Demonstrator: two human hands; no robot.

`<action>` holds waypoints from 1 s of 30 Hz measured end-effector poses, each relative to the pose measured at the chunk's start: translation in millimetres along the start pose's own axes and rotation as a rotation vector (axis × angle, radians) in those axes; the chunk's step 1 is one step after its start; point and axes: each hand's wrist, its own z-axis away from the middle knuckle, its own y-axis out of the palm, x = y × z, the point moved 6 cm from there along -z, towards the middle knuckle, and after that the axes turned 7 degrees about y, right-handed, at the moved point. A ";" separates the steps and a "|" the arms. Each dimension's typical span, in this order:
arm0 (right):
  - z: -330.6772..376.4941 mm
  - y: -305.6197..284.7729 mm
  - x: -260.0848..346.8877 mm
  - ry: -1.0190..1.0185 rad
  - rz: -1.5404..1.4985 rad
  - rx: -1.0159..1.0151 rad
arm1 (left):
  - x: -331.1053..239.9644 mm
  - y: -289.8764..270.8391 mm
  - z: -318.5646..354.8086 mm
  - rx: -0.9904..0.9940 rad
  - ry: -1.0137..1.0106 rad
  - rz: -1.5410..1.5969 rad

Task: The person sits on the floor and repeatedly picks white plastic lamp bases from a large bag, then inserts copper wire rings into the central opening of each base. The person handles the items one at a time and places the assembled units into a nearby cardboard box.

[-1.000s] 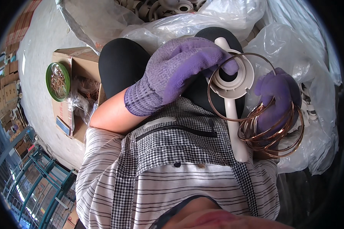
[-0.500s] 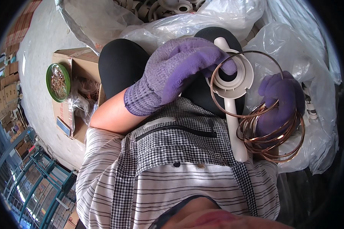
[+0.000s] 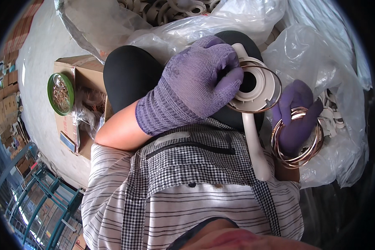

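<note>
Ring [image 3: 281, 85], thin and copper-coloured, lies slantwise over the round collar of a white part [image 3: 260, 96], its near side going out of sight at the pinch of the left hand [image 3: 196, 79]. That hand is nearly closed, thumb meeting forefinger, and seems to have the ring between them; whether it also grips the white part is hidden. The white part sits on the right thigh, its long handle [image 3: 256, 150] running back onto the apron [image 3: 187, 160]. The right hand [image 3: 296, 98] is loosely curled, with a bundle [image 3: 319, 143] of similar rings looped about it, beside the collar and apart from it.

The ring's slant looks like the weak point: pressed on one side only, it could skid off the collar or bend. The white part could roll on the rounded thigh, since no clamp shows and the right hand is busy with the bundle. If those curled fingers slackened or tipped downward, the bundle could slide off and drop into the plastic bag [image 3: 341, 162], perhaps tangling among the white pieces [image 3: 333, 110] there.
</note>
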 end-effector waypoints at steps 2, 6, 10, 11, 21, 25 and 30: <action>-4.8 3.3 -5.0 -0.028 0.389 -0.321 | -3.4 -2.0 -6.5 0.043 -0.009 -0.113; -5.4 -9.0 -10.0 0.145 0.566 -0.334 | -8.1 -2.4 -17.5 0.117 0.001 -0.286; -23.5 19.5 6.1 -0.330 1.157 -0.056 | -12.7 0.2 -19.9 0.107 0.021 -0.393; -25.0 21.2 7.4 -0.297 1.151 -0.053 | -10.8 0.5 -18.6 0.083 0.004 -0.362; -36.7 25.6 8.4 -0.128 1.079 -0.128 | 16.7 14.0 17.6 -0.340 -0.051 0.123; -32.8 30.5 0.9 -0.123 1.022 -0.199 | 26.0 16.0 10.8 -0.318 -0.019 0.069; -29.0 35.3 -6.2 -0.214 1.197 -0.140 | 26.6 11.5 9.1 -0.322 0.021 0.048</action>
